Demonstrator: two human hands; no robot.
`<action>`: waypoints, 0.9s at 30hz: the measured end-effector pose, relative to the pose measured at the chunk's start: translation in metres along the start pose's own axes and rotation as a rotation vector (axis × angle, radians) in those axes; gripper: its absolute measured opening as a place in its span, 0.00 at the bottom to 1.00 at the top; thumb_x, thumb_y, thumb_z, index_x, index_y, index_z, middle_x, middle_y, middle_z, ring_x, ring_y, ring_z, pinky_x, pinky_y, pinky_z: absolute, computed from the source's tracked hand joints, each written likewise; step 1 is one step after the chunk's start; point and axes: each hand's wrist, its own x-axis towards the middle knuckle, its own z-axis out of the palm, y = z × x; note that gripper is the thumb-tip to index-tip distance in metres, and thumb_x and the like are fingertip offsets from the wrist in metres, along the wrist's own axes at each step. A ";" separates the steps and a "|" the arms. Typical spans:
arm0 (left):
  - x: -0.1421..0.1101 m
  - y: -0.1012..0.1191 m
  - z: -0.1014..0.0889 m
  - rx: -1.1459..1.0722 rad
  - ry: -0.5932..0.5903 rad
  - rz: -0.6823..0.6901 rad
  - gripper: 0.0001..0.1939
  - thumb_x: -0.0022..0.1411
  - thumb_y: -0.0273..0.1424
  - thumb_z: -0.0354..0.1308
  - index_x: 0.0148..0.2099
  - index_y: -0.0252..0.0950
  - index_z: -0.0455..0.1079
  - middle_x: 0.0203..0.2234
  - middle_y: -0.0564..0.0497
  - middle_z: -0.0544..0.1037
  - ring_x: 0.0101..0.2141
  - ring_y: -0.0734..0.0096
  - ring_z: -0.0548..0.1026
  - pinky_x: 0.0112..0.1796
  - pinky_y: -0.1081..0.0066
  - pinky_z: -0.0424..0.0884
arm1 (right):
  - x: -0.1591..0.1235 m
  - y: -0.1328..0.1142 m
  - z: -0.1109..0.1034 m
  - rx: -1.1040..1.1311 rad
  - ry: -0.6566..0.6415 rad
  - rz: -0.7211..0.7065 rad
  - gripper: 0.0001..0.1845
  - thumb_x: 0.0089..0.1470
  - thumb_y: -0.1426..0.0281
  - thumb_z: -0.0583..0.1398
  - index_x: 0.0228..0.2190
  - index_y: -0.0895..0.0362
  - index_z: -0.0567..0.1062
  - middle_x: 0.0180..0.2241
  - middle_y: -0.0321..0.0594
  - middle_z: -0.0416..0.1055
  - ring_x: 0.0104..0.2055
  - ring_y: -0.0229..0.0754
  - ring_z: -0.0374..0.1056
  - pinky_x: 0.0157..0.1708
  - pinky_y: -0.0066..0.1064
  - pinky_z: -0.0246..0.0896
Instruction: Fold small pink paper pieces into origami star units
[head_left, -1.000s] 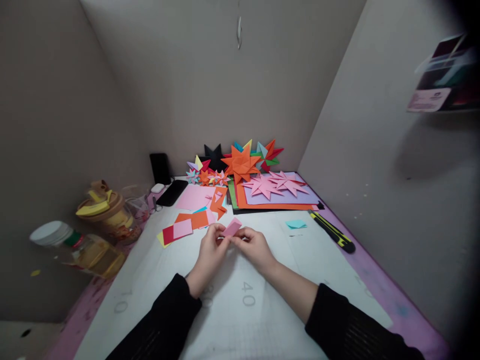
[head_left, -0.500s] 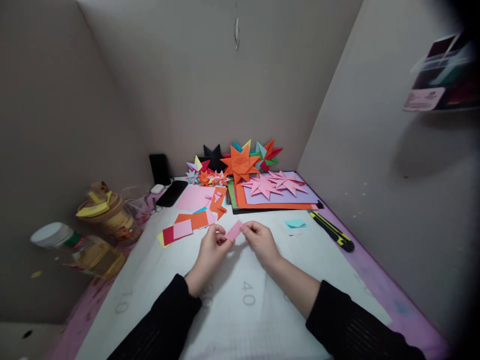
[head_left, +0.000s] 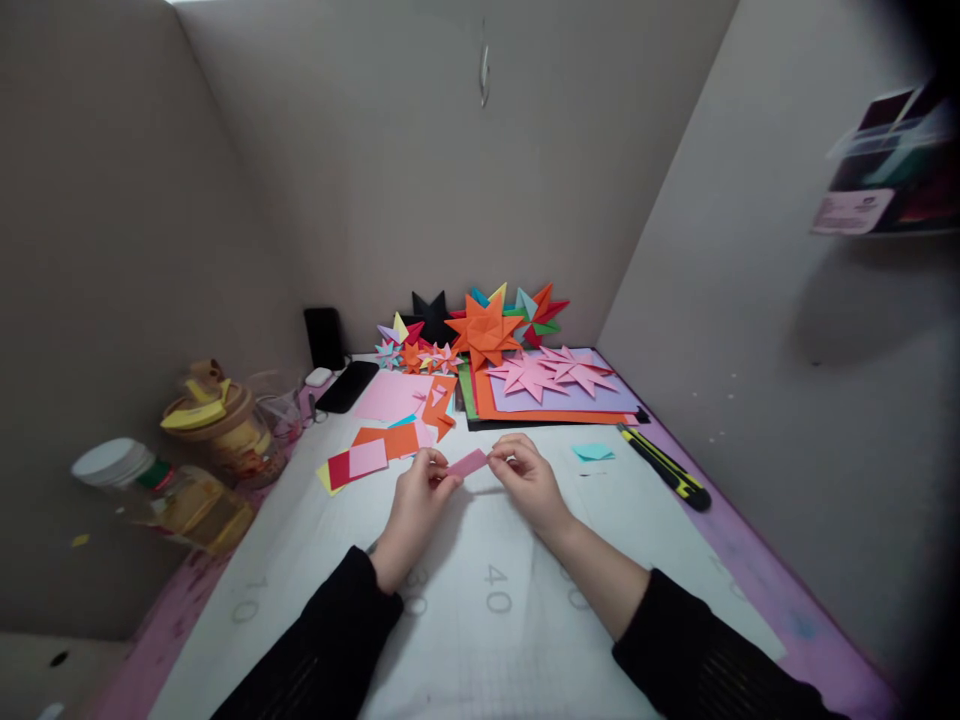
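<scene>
Between my hands, just above the white mat (head_left: 480,640), is a small oblong piece of folded pink paper (head_left: 468,464). My left hand (head_left: 418,505) pinches its left end between thumb and fingers. At the other end, the thumb and fingertips of my right hand (head_left: 529,485) close on its right corner. Left of my left hand lie small paper squares: a pink square (head_left: 368,458) on a red one (head_left: 342,469), over a yellow edge. A folded turquoise paper (head_left: 593,453) rests on the mat to the right of my right hand.
A yellow-black utility knife (head_left: 665,467) lies at the right edge. Behind, several folded paper stars (head_left: 486,328) and pink stars (head_left: 529,375) sit around stacked coloured sheets. Phones (head_left: 348,387), a lidded cup (head_left: 220,425) and a bottle of yellowish liquid (head_left: 187,508) line the left side.
My right hand has drawn away to the right, now at the pink paper's right corner. The paper has turned from steeply tilted to flatter and longer-looking between the hands. My left hand keeps its pinch.
</scene>
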 end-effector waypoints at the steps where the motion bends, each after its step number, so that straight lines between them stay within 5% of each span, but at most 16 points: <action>1: 0.000 0.000 0.000 0.009 0.002 0.006 0.09 0.52 0.30 0.58 0.35 0.39 0.60 0.24 0.56 0.73 0.26 0.70 0.73 0.30 0.73 0.64 | 0.000 -0.001 0.000 -0.003 -0.014 0.001 0.05 0.52 0.67 0.59 0.27 0.55 0.74 0.34 0.40 0.65 0.38 0.41 0.64 0.31 0.28 0.60; 8: 0.000 -0.005 -0.002 0.095 0.020 0.105 0.03 0.56 0.29 0.55 0.35 0.39 0.64 0.27 0.55 0.74 0.28 0.70 0.73 0.31 0.71 0.66 | 0.000 0.001 -0.003 0.049 -0.125 0.079 0.15 0.55 0.61 0.56 0.24 0.57 0.75 0.29 0.41 0.71 0.33 0.41 0.67 0.31 0.30 0.62; 13: -0.001 -0.004 -0.004 0.033 -0.003 0.115 0.12 0.57 0.32 0.56 0.45 0.39 0.64 0.31 0.52 0.75 0.32 0.68 0.74 0.35 0.70 0.67 | -0.001 0.005 -0.001 0.056 -0.134 0.268 0.17 0.52 0.61 0.58 0.21 0.59 0.76 0.24 0.40 0.73 0.27 0.40 0.67 0.26 0.29 0.61; 18: -0.003 0.001 -0.005 0.031 -0.037 0.124 0.13 0.61 0.34 0.51 0.48 0.38 0.62 0.29 0.52 0.73 0.30 0.70 0.73 0.33 0.71 0.66 | 0.000 0.011 0.004 0.028 -0.094 0.217 0.05 0.45 0.70 0.61 0.26 0.58 0.77 0.29 0.40 0.74 0.31 0.41 0.69 0.34 0.32 0.64; 23: -0.003 0.001 0.000 0.017 -0.121 0.121 0.05 0.57 0.29 0.53 0.37 0.38 0.60 0.26 0.56 0.70 0.26 0.74 0.69 0.28 0.75 0.64 | 0.000 0.015 0.003 -0.027 -0.104 0.090 0.11 0.46 0.77 0.55 0.30 0.57 0.76 0.33 0.40 0.73 0.37 0.41 0.69 0.38 0.33 0.64; 27: -0.002 -0.006 0.005 -0.149 -0.272 -0.028 0.11 0.51 0.24 0.54 0.36 0.39 0.56 0.21 0.60 0.67 0.21 0.77 0.67 0.23 0.78 0.60 | 0.001 0.012 0.000 -0.123 -0.125 -0.058 0.14 0.47 0.80 0.53 0.31 0.55 0.75 0.38 0.42 0.72 0.43 0.43 0.68 0.45 0.39 0.62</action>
